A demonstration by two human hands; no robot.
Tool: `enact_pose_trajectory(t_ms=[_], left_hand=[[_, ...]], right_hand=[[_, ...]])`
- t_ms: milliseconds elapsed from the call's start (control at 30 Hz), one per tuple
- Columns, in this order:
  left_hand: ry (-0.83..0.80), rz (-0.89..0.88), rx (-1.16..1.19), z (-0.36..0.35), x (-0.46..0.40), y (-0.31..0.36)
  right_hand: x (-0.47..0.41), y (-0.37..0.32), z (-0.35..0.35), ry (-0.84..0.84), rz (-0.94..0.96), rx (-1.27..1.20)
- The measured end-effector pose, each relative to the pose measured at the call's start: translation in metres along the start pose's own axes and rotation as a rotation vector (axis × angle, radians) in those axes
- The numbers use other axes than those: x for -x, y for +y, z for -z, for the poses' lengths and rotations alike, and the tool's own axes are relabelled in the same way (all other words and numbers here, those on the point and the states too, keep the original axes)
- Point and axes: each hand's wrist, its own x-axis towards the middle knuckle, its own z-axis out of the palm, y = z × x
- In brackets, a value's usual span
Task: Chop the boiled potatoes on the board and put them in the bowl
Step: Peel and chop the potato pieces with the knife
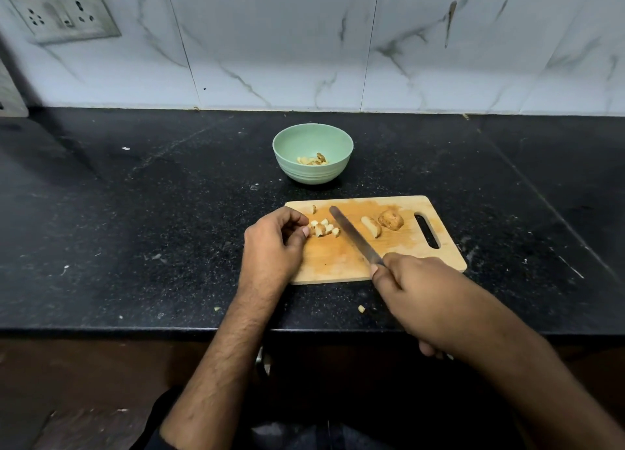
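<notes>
A wooden cutting board point(341, 257) lies on the black counter. A small pile of chopped potato pieces point(324, 228) sits at its left end, and my left hand point(274, 243) touches the pile with curled fingers. My right hand point(411, 287) grips the handle of a long knife point(353, 235), whose blade slants across the board just right of the pile. A potato slice point(371, 226) and an uncut potato chunk point(391, 219) lie further right. One stray piece point(314, 209) sits near the board's far edge. The green bowl point(313, 135) behind the board holds a few potato pieces point(313, 160).
A potato bit point(361, 309) lies on the black counter point(135, 213) in front of the board. The marble-tiled wall point(304, 44) stands behind, with a socket plate point(64, 10) at the upper left. The counter's front edge runs below my forearms.
</notes>
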Motion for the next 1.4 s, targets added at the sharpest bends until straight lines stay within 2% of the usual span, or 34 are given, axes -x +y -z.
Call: enact_pose_trajectory(t_ms=[167, 267, 467, 833, 1133, 1400], left_hand=[[-0.039, -0.044, -0.015, -0.002, -0.001, 0.000], [-0.027, -0.086, -0.069, -0.003, -0.004, -0.003], [0.000, -0.049, 0.000, -0.002, -0.003, -0.005], [0.061, -0.089, 0.047, -0.007, -0.011, -0.008], [0.128, -0.026, 0.138, -0.003, -0.014, -0.014], [0.141, -0.147, 0.093, -0.004, -0.012, -0.009]], right_hand=[[-0.021, 0.007, -0.010, 0.064, -0.042, 0.004], [-0.024, 0.004, -0.019, 0.035, -0.004, 0.015], [-0.027, -0.005, -0.027, 0.043, 0.067, 0.043], [-0.060, 0.004, -0.011, 0.184, 0.049, 0.063], [-0.058, 0.002, -0.011, 0.108, 0.168, 0.179], [-0.031, 0.028, -0.010, 0.152, -0.001, 0.122]])
